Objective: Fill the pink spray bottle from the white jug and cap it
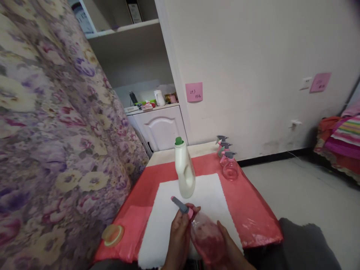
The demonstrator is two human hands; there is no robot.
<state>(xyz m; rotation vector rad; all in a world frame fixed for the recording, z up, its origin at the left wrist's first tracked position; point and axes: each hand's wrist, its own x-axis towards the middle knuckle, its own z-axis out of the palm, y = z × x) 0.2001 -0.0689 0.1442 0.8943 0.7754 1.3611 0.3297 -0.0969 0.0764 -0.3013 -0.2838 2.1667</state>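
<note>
A clear pink spray bottle (208, 238) is tilted between my hands above a white cloth, its grey and pink nozzle pointing up and left. My left hand (180, 230) is closed around the pink collar under the spray head (181, 205). My right hand (232, 245) wraps the right side of the bottle's body; part of that hand is hidden behind it. Beyond them stands a pale green jug (184, 170) with a green cap, upright on the white cloth (157, 221).
Several spray bottles (230, 170) stand in a row at the table's back right. A round yellowish lid or roll (112, 235) lies at the front left of the red tablecloth (135, 198). A floral curtain (56, 150) hangs at the left, beside a white cabinet (163, 127).
</note>
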